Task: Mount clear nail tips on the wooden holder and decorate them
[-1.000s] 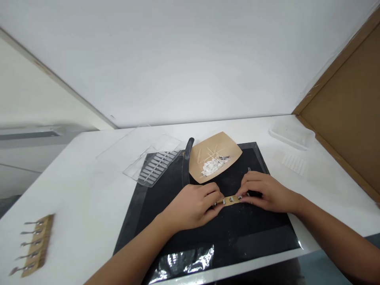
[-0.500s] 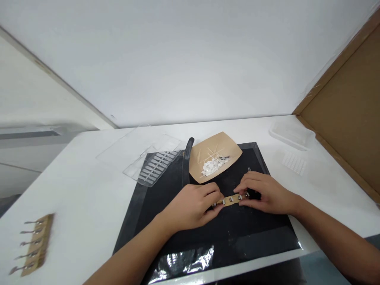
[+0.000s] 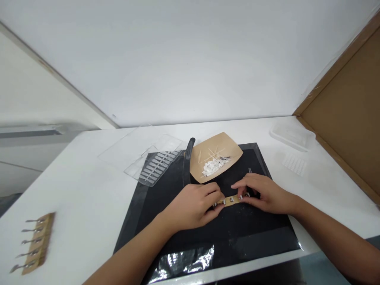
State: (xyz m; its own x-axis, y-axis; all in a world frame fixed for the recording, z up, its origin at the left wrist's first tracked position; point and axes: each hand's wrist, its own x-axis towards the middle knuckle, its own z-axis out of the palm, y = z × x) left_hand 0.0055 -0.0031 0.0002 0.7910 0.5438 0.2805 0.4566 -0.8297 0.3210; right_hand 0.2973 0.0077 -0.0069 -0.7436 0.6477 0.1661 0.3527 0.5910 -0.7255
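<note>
A short tan strip (image 3: 230, 201) with small metal clips along it lies low over the black mat (image 3: 208, 237). My left hand (image 3: 197, 204) is closed in a pinch on the strip's left end, hiding part of it. My right hand (image 3: 264, 194) is at the strip's right end, thumb and a curled finger pressed at a clip there, with the index finger raised off it. A small white bit shows by that thumb tip. Just beyond the right hand, a small clear piece (image 3: 249, 170) sticks up.
A tan paper tray (image 3: 228, 144) holds white bits and thin sticks. Left of it are a curved black file (image 3: 186, 162) and a clear case with nail tips (image 3: 158, 166). At the far left lies another strip with clips (image 3: 38, 241); at right, a clear plastic box (image 3: 292, 136) and white dotted sheet (image 3: 293, 164).
My right index finger has lifted away from the strip, and the other fingers have curled in at its right end. My left hand keeps its hold in the same place.
</note>
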